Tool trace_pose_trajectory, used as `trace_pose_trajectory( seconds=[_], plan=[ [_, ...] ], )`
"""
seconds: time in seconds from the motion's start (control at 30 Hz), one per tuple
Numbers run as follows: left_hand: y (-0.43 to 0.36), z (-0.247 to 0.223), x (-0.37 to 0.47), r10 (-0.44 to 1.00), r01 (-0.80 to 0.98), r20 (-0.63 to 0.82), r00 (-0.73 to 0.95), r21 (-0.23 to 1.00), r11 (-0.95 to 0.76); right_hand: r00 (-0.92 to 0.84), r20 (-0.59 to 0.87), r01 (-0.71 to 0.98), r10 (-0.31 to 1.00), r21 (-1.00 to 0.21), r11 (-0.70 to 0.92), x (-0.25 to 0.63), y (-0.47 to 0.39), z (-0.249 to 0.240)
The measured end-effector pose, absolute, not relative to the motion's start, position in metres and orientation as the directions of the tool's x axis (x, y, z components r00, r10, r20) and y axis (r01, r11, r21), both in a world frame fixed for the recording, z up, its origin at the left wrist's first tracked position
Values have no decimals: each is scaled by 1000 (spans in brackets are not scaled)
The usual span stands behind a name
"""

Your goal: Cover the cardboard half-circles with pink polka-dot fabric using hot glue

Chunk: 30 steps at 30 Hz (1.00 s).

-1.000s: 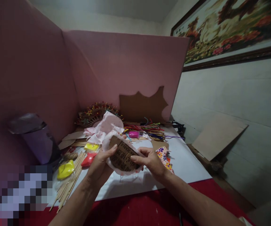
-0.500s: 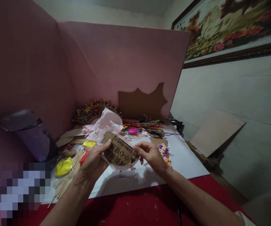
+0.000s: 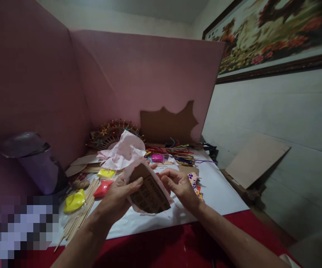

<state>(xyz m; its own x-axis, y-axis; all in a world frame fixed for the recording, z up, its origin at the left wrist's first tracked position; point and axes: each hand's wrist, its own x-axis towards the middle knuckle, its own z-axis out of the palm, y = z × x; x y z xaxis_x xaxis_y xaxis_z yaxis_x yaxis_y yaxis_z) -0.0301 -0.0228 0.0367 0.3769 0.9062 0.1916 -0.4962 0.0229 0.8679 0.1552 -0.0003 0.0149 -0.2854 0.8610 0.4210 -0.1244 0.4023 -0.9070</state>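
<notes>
A printed piece of brown cardboard [image 3: 150, 194] with pale pink cloth round its edge is tilted above the white sheet [image 3: 222, 190]. My left hand [image 3: 122, 191] grips its left side, thumb on the cardboard face. My right hand [image 3: 179, 186] is at the upper right edge of the piece, its fingers curled close to the cloth; whether they pinch anything is hidden. More crumpled pink cloth [image 3: 124, 150] lies behind. A flower-patterned cloth piece [image 3: 194, 184] rests beyond my right wrist.
Wooden sticks [image 3: 79, 219], yellow [image 3: 75, 201] and red [image 3: 103, 188] packets lie at left, near a bin [image 3: 39, 167]. Scissors [image 3: 185, 160], coloured cords [image 3: 172, 149] and a pink packet [image 3: 157, 158] lie at the back. Cut cardboard [image 3: 168, 124] leans on the pink partition [image 3: 147, 70].
The cardboard piece has turned and tilted, its right end now lower. My left thumb has shifted further onto its face. The red packet shows more fully.
</notes>
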Motion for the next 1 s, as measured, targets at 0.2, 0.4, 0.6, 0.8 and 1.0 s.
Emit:
trace_pose_trajectory(
  seconds=[0.2,0.4,0.6,0.8,1.0],
  plan=[
    [-21,28,-29,913,-482,176,368,876,26,-203,507,86,838,-843,531,153,-5,12],
    [-27,33,-26,921,-467,120,369,881,72,-266,503,13,822,-851,525,150,-12,16],
    [-27,34,-21,909,-472,104,403,875,109,-128,620,52,774,-775,630,144,-17,14],
    [-27,31,-14,940,-484,73,333,869,104,-87,740,218,667,-639,738,143,-18,9],
    [-26,28,-11,953,-519,86,289,851,81,-256,844,445,471,-329,833,145,-19,2]
  ],
)
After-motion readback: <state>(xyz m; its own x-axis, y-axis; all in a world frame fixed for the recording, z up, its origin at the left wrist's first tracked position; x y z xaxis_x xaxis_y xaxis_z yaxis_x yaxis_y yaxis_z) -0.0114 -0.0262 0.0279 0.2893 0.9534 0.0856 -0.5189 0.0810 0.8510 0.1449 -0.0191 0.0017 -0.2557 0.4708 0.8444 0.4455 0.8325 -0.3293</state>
